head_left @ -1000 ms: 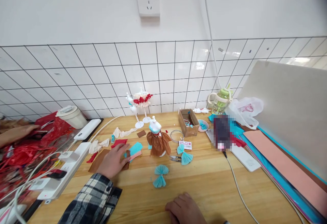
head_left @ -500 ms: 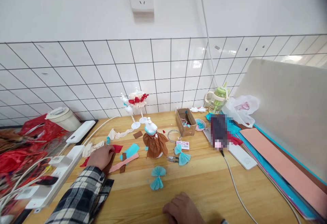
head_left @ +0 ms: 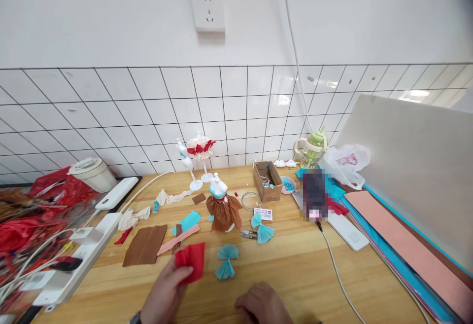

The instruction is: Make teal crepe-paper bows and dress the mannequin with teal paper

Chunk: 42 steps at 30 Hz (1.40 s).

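Observation:
In my left hand (head_left: 172, 279) a red piece of crepe paper (head_left: 192, 263) is pinched between thumb and fingers, raised over the near part of the table. My right hand (head_left: 264, 304) rests on the wood at the bottom, fingers curled together with nothing visible in them. Just beyond, between the hands, lies a light blue paper bow (head_left: 226, 261). A second blue bow (head_left: 262, 228) lies by small scissors (head_left: 249, 234). Farther back stands a small dress form (head_left: 223, 205) in a brown paper skirt. Brown paper (head_left: 145, 245), a pink strip (head_left: 179, 240) and blue paper (head_left: 188, 221) lie to its left.
Two more small dress forms (head_left: 201, 149) stand by the tiled wall. A cardboard box (head_left: 267, 181), a pink dish (head_left: 288, 185) and a green-lidded bottle (head_left: 314, 149) are behind right. A power strip (head_left: 74, 265) edges the left; a cable (head_left: 342, 279) and paper sheets (head_left: 402, 240) lie right.
My left hand has lifted the red paper from the left side and brought it right and nearer, uncovering the brown paper. My right hand stays on the table.

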{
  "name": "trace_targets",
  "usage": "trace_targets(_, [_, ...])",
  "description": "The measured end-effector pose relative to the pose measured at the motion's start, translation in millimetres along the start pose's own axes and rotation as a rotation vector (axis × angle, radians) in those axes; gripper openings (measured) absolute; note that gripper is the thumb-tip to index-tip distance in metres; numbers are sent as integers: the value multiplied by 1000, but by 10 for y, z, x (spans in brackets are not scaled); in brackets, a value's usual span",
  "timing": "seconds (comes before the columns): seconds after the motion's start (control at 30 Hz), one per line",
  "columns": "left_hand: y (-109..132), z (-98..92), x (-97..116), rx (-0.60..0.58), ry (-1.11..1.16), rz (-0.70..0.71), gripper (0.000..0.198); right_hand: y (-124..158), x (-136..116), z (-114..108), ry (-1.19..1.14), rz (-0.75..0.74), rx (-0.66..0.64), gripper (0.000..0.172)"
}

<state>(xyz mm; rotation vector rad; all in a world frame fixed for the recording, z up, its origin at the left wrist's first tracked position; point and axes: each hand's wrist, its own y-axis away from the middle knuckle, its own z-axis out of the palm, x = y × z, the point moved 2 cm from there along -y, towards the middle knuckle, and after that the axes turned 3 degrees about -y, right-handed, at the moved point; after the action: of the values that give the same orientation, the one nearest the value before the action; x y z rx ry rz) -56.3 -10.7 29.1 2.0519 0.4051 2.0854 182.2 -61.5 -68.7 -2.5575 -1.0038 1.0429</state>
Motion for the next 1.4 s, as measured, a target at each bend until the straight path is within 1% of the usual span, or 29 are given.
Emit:
trace_targets(0.03, [118,121,-45,-41,68,-30,36,-14,-41,-91,-82,68,24,15])
trace_targets(0.07, [214,228,-73,-102,97,-52,40,-36,-78,-191,-168,169,51,19])
trace_targets(0.13, [337,377,-84,-179,81,-61,36,-109,-162,-386,-365,327,28,30])
trace_targets(0.17, [369,428,-74,-213,59,-55,35,-161,-205,-477,-479,395,11,39])
trace_targets(0.2, [387,471,-62,-248,37,-49,36,-222,-252,-555,-627,439,-20,50])
trace_targets(0.23, [396,508,-48,-285,17,-44,38,-288,-299,-619,-782,473,-61,58])
trace_targets(0.27, [400,543,-36,-317,3,-39,40,-355,-341,-676,-902,501,-71,64])
trace_targets(0.3, [403,578,-27,-346,-6,-34,41,-417,-375,-721,-974,526,-67,67])
trace_targets(0.33, [407,611,-20,-365,-11,-27,41,-472,-403,-752,-993,544,-63,64])
trace_targets(0.4, [422,671,-19,-385,-16,-14,40,-544,-434,-782,-928,594,-31,44])
trace_targets(0.47, [442,710,-31,-381,-16,-10,41,-565,-446,-779,-852,640,-8,25])
trace_targets(0.53, [460,717,-54,-359,2,-24,42,-548,-454,-769,-843,665,-6,17])
trace_targets(0.6, [470,692,-80,-327,49,-52,39,-513,-462,-774,-863,667,-20,12])
trace_targets(0.77, [447,565,-118,-257,168,-84,30,-417,-430,-874,-852,683,-63,12])
trace_targets(0.9, [430,482,-127,-177,145,-107,32,-352,-335,-955,-818,705,-37,13])
trace_targets(0.97, [452,492,-114,-213,132,-112,33,-329,-304,-980,-790,712,-30,11])
trace_targets(1.07, [509,567,-81,-361,127,-77,43,-323,-317,-1002,-700,685,-66,7])
trace_targets(1.13, [529,614,-76,-416,107,-63,50,-335,-356,-1010,-634,650,-113,6])
trace_targets(1.27, [469,617,-115,-384,61,-111,38,-358,-393,-1020,-579,627,-154,9])
trace_targets(1.4, [380,511,-126,-302,-6,-85,33,-339,-331,-1037,-521,654,-124,9])
